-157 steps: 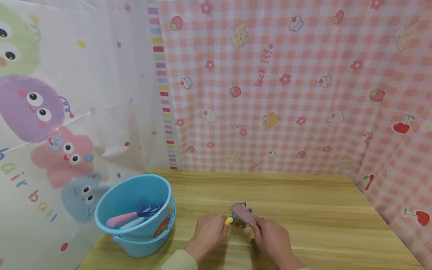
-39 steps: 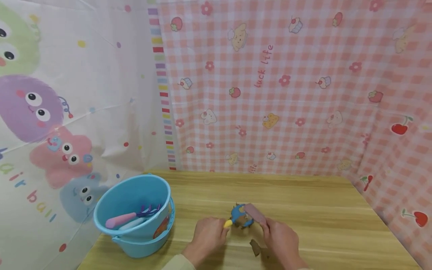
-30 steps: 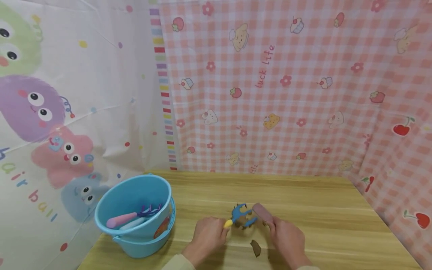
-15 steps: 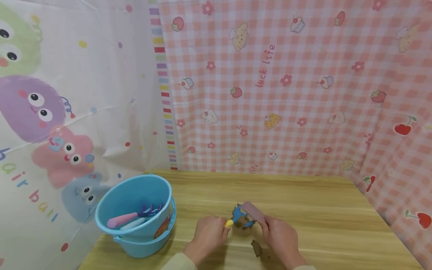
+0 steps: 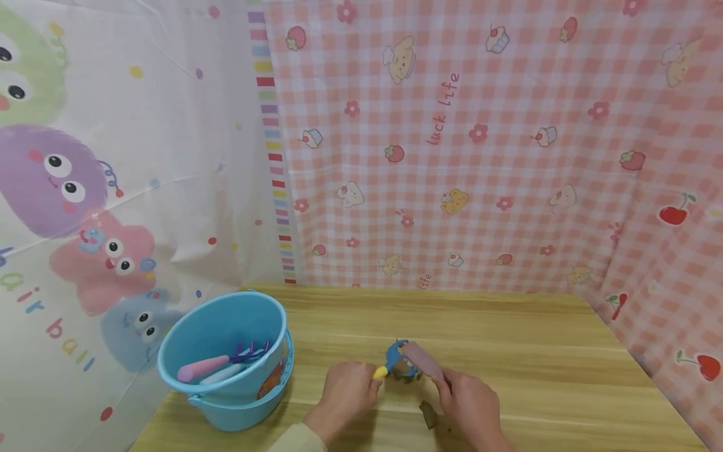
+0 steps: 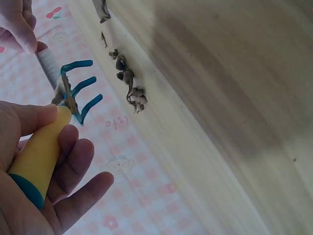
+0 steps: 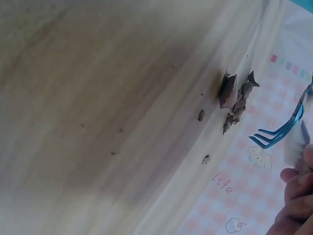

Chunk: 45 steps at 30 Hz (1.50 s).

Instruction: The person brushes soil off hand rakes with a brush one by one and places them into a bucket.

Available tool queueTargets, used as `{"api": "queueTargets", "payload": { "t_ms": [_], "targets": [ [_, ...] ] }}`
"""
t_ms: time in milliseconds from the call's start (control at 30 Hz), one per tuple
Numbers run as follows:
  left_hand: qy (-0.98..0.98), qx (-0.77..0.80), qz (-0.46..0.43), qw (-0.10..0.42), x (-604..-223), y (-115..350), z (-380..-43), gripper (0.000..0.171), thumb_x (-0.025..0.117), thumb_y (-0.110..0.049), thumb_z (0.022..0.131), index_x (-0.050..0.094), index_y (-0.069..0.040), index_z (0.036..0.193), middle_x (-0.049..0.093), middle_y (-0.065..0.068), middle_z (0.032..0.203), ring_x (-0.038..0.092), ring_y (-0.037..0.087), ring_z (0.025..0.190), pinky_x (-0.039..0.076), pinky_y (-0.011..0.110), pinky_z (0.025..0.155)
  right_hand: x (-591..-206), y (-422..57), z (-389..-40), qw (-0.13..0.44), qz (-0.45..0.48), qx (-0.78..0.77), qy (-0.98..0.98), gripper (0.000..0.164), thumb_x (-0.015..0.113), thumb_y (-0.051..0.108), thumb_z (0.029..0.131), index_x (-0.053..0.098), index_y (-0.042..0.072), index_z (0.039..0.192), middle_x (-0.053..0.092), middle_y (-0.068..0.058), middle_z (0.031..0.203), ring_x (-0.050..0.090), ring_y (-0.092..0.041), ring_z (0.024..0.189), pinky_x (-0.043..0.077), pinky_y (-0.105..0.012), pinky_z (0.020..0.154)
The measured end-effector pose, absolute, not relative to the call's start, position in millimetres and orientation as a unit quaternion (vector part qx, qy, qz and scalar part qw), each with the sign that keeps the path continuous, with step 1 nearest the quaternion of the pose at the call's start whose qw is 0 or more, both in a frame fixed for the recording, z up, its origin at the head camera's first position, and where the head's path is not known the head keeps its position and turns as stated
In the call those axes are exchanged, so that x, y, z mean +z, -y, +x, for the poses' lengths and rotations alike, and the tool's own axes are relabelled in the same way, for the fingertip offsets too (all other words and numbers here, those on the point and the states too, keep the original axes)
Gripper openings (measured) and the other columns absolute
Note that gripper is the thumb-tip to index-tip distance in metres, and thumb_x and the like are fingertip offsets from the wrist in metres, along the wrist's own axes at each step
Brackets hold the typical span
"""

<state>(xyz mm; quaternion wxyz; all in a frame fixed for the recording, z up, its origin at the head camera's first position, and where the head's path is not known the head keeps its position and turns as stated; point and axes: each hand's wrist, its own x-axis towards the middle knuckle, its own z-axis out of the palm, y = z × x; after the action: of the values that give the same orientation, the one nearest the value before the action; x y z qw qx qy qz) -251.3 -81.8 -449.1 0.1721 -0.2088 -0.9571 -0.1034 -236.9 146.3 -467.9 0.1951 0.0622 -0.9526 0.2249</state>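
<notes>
My left hand (image 5: pixel 349 390) grips the yellow handle (image 6: pixel 41 149) of a small hand rake with three blue tines (image 6: pixel 84 85). Brown mud clings to the base of the tines. In my right hand (image 5: pixel 470 402) is a brush with a flat, pinkish, speckled back (image 5: pixel 420 359), held by its handle end. In the head view the brush overlaps the right side of the rake head (image 5: pixel 395 355). Seen from the left wrist, the pale ridged side of the brush (image 6: pixel 48 68) lies right behind the tines. Both tools are above the table, over fallen brown flakes (image 6: pixel 128 81).
At the left stands a light blue bucket (image 5: pixel 226 402) holding a pink-handled tool (image 5: pixel 204 368) with purple prongs and a pale tool beside it. One larger brown flake (image 5: pixel 428 415) lies in front of the hands on the wooden table (image 5: pixel 542 351). Patterned cloth (image 5: pixel 480 169) hangs behind.
The brush has passed right off the rake's tines and come back left over them. A large brown flake, partly hidden earlier, now shows on the table. The left hand has barely moved.
</notes>
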Motion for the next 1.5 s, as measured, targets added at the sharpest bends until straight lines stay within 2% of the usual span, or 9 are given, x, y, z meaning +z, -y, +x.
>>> {"api": "queueTargets", "payload": {
  "t_ms": [133,367,533,633,733,967,1233,1333,1500],
  "targets": [
    [0.954,-0.110,-0.215,0.181,-452.2,81.6,-250.7,0.030,0.072,-0.025,0.086,0.055,-0.020,0.062,0.046,-0.009,0.054,0.042,0.007,0.048,0.035,0.026,0.045,-469.8,-152.5,-241.8,0.192,0.050,0.212,0.957,0.014,0.071,0.027,0.092,0.075,0.014,0.088,0.067,-0.001,0.070,0.055,-0.015,0.053,0.042,-0.038,0.045],
    [0.957,-0.110,-0.208,0.168,-455.5,82.4,-249.9,0.030,0.071,-0.026,0.086,0.055,-0.019,0.063,0.045,-0.009,0.055,0.041,0.008,0.048,0.035,0.026,0.045,-467.8,-158.7,-242.0,0.196,0.027,0.204,0.959,0.015,0.070,0.028,0.092,0.073,0.013,0.091,0.068,-0.006,0.073,0.061,-0.024,0.057,0.044,-0.043,0.045],
    [0.956,-0.107,-0.206,0.178,-453.4,83.0,-252.1,0.028,0.071,-0.026,0.087,0.056,-0.019,0.064,0.045,-0.008,0.054,0.042,0.008,0.048,0.035,0.027,0.044,-461.0,-149.6,-239.1,0.184,0.073,0.224,0.954,0.018,0.071,0.027,0.092,0.076,0.012,0.100,0.071,-0.002,0.078,0.058,-0.015,0.057,0.044,-0.036,0.046],
    [0.953,-0.101,-0.214,0.188,-453.2,83.2,-252.1,0.029,0.071,-0.027,0.086,0.055,-0.019,0.063,0.046,-0.009,0.054,0.043,0.008,0.048,0.035,0.027,0.044,-460.7,-147.4,-238.9,0.167,0.082,0.224,0.957,0.015,0.071,0.026,0.092,0.076,0.013,0.098,0.069,0.002,0.075,0.049,-0.008,0.053,0.040,-0.031,0.045],
    [0.951,-0.092,-0.220,0.198,-453.5,83.3,-250.3,0.030,0.072,-0.028,0.086,0.054,-0.019,0.063,0.046,-0.008,0.054,0.044,0.009,0.048,0.036,0.027,0.045,-464.3,-148.9,-239.3,0.177,0.080,0.215,0.957,0.013,0.072,0.026,0.091,0.076,0.014,0.096,0.067,0.003,0.072,0.046,-0.008,0.052,0.039,-0.032,0.044],
    [0.949,-0.088,-0.223,0.205,-453.0,81.7,-247.8,0.031,0.073,-0.028,0.085,0.052,-0.019,0.063,0.044,-0.009,0.054,0.043,0.008,0.047,0.034,0.026,0.043,-473.8,-156.5,-242.5,0.217,0.078,0.204,0.951,0.015,0.073,0.025,0.090,0.076,0.013,0.097,0.071,-0.004,0.078,0.063,-0.020,0.058,0.044,-0.038,0.045],
    [0.951,-0.101,-0.232,0.180,-452.7,80.5,-251.4,0.037,0.071,-0.024,0.087,0.045,-0.021,0.059,0.036,-0.011,0.052,0.033,0.005,0.045,0.029,0.023,0.041,-477.2,-167.0,-245.3,0.213,0.040,0.195,0.957,0.013,0.071,0.024,0.091,0.073,0.012,0.094,0.068,-0.006,0.072,0.062,-0.026,0.057,0.044,-0.044,0.044],
    [0.955,-0.099,-0.225,0.166,-450.7,80.6,-252.0,0.034,0.070,-0.025,0.087,0.049,-0.020,0.061,0.038,-0.010,0.053,0.034,0.006,0.046,0.030,0.023,0.043,-472.6,-163.5,-242.9,0.199,0.025,0.206,0.958,0.016,0.069,0.026,0.093,0.073,0.012,0.097,0.067,-0.004,0.073,0.061,-0.023,0.059,0.044,-0.044,0.046],
    [0.958,-0.091,-0.223,0.155,-447.2,79.5,-252.5,0.033,0.070,-0.028,0.088,0.051,-0.020,0.063,0.039,-0.010,0.054,0.035,0.006,0.047,0.032,0.023,0.044,-461.6,-151.5,-241.0,0.171,0.055,0.225,0.958,0.023,0.066,0.032,0.096,0.075,0.012,0.101,0.064,0.003,0.069,0.052,-0.012,0.055,0.041,-0.036,0.045]
  ]
}}
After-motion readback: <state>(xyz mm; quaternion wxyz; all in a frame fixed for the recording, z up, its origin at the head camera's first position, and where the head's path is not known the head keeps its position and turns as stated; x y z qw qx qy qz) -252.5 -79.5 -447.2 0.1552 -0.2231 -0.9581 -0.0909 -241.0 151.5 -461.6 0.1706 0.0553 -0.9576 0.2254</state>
